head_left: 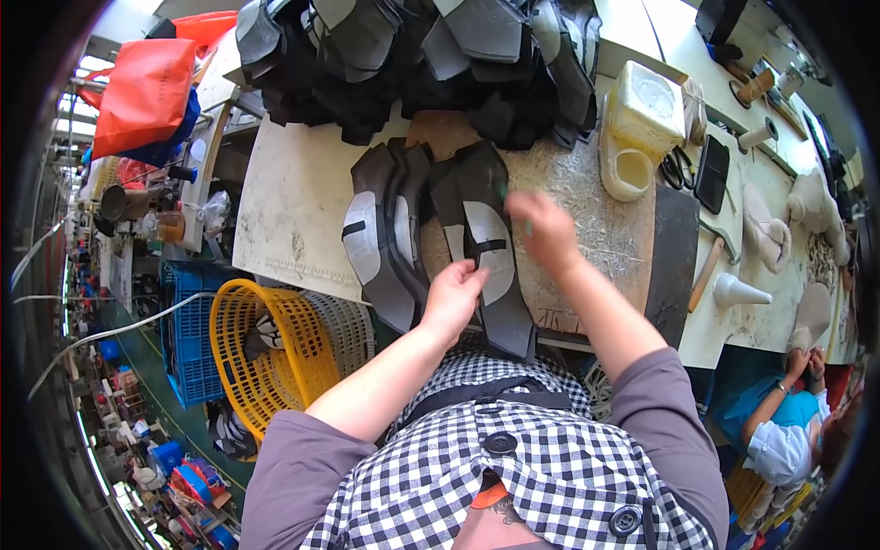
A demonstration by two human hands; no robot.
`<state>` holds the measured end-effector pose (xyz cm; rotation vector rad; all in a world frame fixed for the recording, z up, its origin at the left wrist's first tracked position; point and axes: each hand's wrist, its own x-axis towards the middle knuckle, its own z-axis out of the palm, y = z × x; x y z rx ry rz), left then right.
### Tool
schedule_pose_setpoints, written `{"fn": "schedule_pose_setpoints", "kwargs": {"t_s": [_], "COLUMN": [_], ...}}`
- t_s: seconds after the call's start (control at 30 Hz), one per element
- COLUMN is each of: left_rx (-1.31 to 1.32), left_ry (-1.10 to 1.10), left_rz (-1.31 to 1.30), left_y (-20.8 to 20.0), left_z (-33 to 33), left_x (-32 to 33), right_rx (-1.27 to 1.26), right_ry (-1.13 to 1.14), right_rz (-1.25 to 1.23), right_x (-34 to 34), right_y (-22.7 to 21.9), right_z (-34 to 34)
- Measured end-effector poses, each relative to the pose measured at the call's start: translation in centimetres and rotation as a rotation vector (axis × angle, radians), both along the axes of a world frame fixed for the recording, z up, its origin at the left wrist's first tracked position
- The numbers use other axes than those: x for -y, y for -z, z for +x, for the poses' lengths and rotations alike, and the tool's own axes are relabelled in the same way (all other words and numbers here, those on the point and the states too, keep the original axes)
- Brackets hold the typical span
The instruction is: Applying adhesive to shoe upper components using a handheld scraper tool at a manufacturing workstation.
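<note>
Dark grey shoe upper pieces with pale lining patches lie fanned out on a worn board (587,220). My left hand (454,298) presses its fingertips on the near edge of the front shoe piece (490,252). My right hand (541,229) hovers over the same piece, blurred, fingers closed around a thin green-handled brush (506,197) whose tip is hidden. A second lined piece (367,238) lies to the left.
A large heap of dark shoe pieces (412,55) fills the back of the bench. A cream plastic container (642,119), scissors (678,170) and a hammer (706,270) sit right. A yellow basket (266,353) stands lower left. Another person (779,431) sits at lower right.
</note>
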<state>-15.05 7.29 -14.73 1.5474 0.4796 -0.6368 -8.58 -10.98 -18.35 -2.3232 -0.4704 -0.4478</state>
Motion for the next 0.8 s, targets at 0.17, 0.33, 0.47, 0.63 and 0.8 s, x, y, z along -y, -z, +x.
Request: {"fn": "schedule_pose_setpoints", "kwargs": {"t_s": [0.17, 0.33, 0.47, 0.63, 0.8], "left_rx": [0.077, -0.006, -0.103, 0.499, 1.028], "left_ry": [0.064, -0.188, -0.353, -0.261, -0.522], "left_rz": [-0.044, -0.324, -0.628, -0.124, 0.14], "left_y": [2.8, 3.0, 1.6, -8.3, -22.0], "left_z": [-2.1, -1.0, 0.2, 1.8, 2.9], "left_x": [0.1, -0.3, -2.6, -4.2, -7.2], "right_rx": [-0.05, -0.219, -0.168, -0.088, -0.222], "right_ry": [-0.199, 0.164, -0.201, -0.231, -0.171], "right_rz": [0.078, 0.628, 0.459, 0.018, 0.107], "right_x": [2.9, 3.8, 1.4, 0.2, 0.4], "right_y": [-0.8, -1.6, -3.3, -3.2, -3.6], "right_z": [-11.4, -11.2, -9.9, -10.4, -10.3]}}
